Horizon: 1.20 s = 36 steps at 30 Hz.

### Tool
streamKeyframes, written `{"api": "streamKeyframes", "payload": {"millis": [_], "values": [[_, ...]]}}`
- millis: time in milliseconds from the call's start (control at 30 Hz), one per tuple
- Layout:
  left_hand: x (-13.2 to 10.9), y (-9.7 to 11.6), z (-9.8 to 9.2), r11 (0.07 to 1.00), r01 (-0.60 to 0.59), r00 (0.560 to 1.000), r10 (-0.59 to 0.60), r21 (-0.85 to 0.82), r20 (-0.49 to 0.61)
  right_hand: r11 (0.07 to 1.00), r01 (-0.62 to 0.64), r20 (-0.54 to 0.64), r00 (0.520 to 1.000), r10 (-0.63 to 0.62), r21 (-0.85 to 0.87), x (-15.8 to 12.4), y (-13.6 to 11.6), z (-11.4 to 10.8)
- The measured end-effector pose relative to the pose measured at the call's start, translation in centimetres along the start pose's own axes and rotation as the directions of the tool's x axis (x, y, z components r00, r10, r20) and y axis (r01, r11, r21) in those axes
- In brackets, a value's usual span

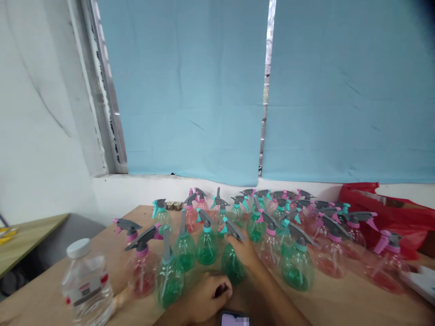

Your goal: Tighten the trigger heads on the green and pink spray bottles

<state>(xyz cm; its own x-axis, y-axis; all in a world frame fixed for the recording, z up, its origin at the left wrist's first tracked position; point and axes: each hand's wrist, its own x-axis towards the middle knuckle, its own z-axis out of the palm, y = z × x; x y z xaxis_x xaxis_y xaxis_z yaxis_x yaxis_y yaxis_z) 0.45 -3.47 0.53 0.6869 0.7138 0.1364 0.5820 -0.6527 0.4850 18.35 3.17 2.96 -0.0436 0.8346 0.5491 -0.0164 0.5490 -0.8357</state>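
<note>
My right hand (pixel 243 248) is closed round the neck and grey head of a green spray bottle (pixel 232 267) that stands tilted on the table (pixel 251 301). My left hand (pixel 212 294) rests lower and to the left, its fingers curled; whatever they may hold is hidden. Just below it lies a phone (pixel 234 319), cut off by the bottom edge. Left of my hands stand a green spray bottle (pixel 171 283) and a pink one (pixel 142 271). On the right is another green spray bottle (pixel 298 269).
Several more pink and green spray bottles fill the table's back and right, such as a pink one (pixel 331 258). A clear water bottle (pixel 87 290) stands front left. A red bag (pixel 390 217) lies at the back right, with a white item (pixel 421 280) nearer.
</note>
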Motion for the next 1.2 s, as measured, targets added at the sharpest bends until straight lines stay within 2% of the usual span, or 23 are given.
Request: {"api": "streamKeyframes", "payload": {"millis": [400,733,900,1033,1200], "values": [[0.0,0.2,0.0,1.0,-0.019,1.0,0.02,0.015,-0.017,0.999,0.014,-0.002,1.0,-0.014,-0.052,0.0,0.0,-0.1],[-0.1,0.0,0.1,1.0,-0.023,1.0,0.023,-0.004,-0.022,0.999,-0.033,-0.086,0.996,0.03,-0.027,-0.1,0.2,0.3],[-0.1,-0.1,0.2,1.0,-0.011,1.0,0.011,0.005,-0.008,0.999,0.01,-0.07,0.998,-0.012,-0.033,-0.3,0.0,0.3],[-0.1,-0.4,0.4,1.0,0.014,1.0,-0.014,0.007,-0.004,0.991,-0.008,-0.1,0.995,-0.006,-0.134,-0.6,0.2,0.5],[0.0,-0.5,0.5,1.0,0.015,1.0,-0.015,0.002,0.008,0.943,-0.007,-0.269,0.959,-0.088,-0.333,-1.1,0.4,1.0]]}}
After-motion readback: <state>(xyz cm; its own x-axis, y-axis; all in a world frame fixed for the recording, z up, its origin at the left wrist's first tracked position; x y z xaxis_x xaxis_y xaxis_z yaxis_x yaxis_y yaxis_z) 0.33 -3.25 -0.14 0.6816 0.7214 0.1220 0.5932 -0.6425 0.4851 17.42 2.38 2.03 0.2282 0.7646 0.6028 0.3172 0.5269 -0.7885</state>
